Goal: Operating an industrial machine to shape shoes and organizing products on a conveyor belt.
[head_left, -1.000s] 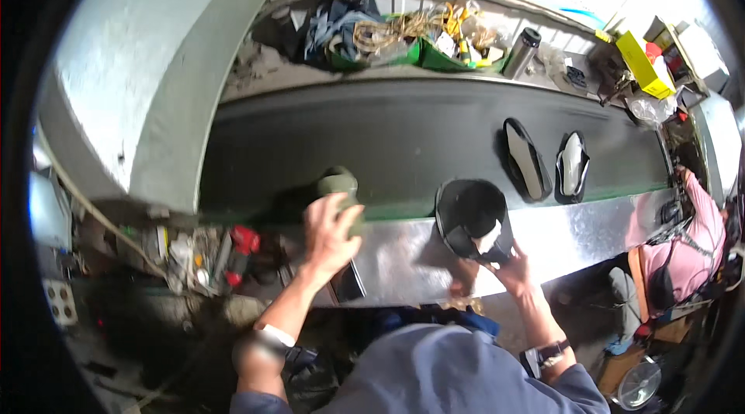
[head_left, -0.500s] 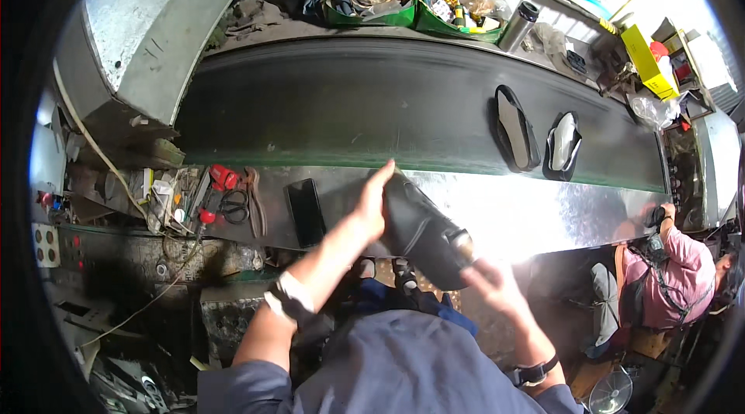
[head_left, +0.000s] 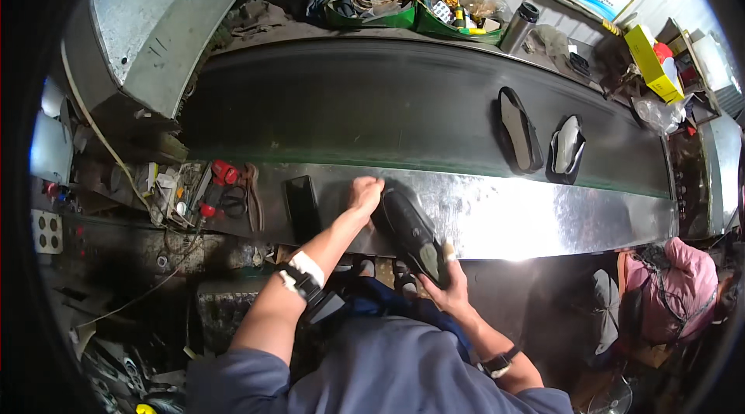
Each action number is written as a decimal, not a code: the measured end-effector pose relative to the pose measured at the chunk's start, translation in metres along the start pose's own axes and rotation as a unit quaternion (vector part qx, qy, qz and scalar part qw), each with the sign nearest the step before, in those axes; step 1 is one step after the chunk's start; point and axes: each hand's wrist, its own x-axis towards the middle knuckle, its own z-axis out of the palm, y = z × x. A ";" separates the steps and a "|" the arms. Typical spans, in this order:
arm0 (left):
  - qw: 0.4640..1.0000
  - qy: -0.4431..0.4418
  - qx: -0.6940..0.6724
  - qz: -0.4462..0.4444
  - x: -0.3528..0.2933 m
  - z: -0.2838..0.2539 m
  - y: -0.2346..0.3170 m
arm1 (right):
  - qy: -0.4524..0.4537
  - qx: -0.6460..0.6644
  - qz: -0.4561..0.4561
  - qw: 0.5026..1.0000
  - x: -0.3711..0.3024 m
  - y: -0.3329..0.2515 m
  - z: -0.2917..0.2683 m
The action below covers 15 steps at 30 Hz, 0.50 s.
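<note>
A black shoe [head_left: 409,225] is tilted over the near edge of the metal ledge, its opening facing up toward me. My right hand [head_left: 450,287] grips it at the heel end, with the thumb, which has a pale covering on its tip, along the side. Beside the toe, my left hand [head_left: 365,197] is closed in a fist, just off the shoe. Whether anything small is inside those fingers is hidden. On the dark belt lie an open black shoe [head_left: 518,127] and another shoe with pale stuffing [head_left: 567,148].
A black phone [head_left: 302,207] lies on the metal ledge [head_left: 520,216], left of my left hand. Further left are a red tool [head_left: 223,174] and pliers [head_left: 254,197]. Behind the belt [head_left: 334,103] stand green bins [head_left: 369,18] and a steel flask [head_left: 520,28]. A person in pink [head_left: 677,290] sits at right.
The shoe has turned so its opening faces up, and it has shifted slightly left. My left hand has come off its toe and closed. The person at right has drawn an arm back from the ledge.
</note>
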 end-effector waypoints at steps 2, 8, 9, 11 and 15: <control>0.999 0.039 0.017 -0.032 -0.020 0.008 0.009 | -0.025 -0.027 -0.021 0.999 -0.004 0.004 -0.015; 0.976 0.161 0.147 0.001 -0.067 0.054 0.035 | -0.086 0.045 -0.004 0.995 -0.012 0.025 -0.028; 0.976 0.166 0.141 0.000 -0.064 0.047 0.028 | -0.099 0.049 -0.011 0.994 -0.010 0.025 -0.024; 0.974 0.186 0.130 -0.007 -0.061 0.036 0.014 | -0.097 0.074 -0.035 0.992 -0.004 0.023 -0.019; 0.986 0.159 -0.041 0.029 -0.093 -0.006 0.013 | -0.212 0.285 0.054 0.933 0.007 -0.004 -0.036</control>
